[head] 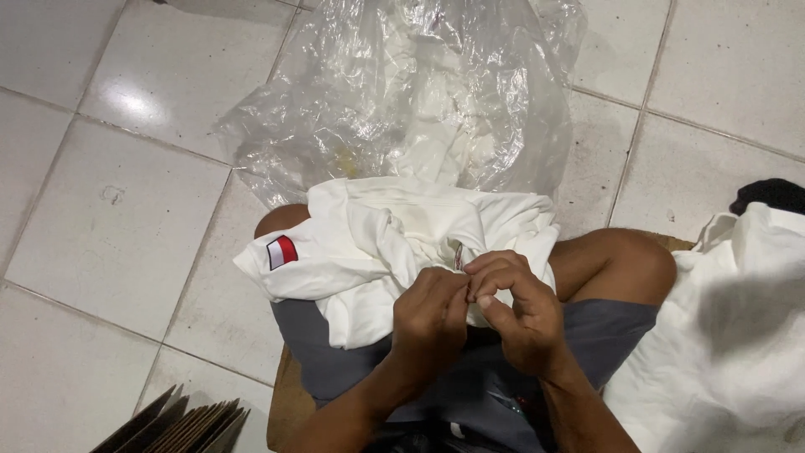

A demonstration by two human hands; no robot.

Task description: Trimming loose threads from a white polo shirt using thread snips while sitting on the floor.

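The person is sitting low over a tiled floor (pixel 109 218), with a white garment (pixel 377 243) lying bunched across the lap and knees. Both hands are working at one spot near the middle of the cloth. The left hand (pixel 432 315) is pinching the fabric, its fingers (pixel 449 285) pressed together on a fold. The right hand (pixel 520 310) is meeting it from the other side, fingers curled in and closed on the same bit of the white garment, thumb tip touching the cloth. A small red and white patch (pixel 282 251) is showing on the sleeve hanging toward the left knee. Just beyond the knees a clear plastic bag (pixel 402 92) holding more white cloth is lying on the floor. Another white cloth pile (pixel 738 335) is lying beside the right thigh, and some brown cardboard sheets (pixel 180 424) are standing at the lower left.
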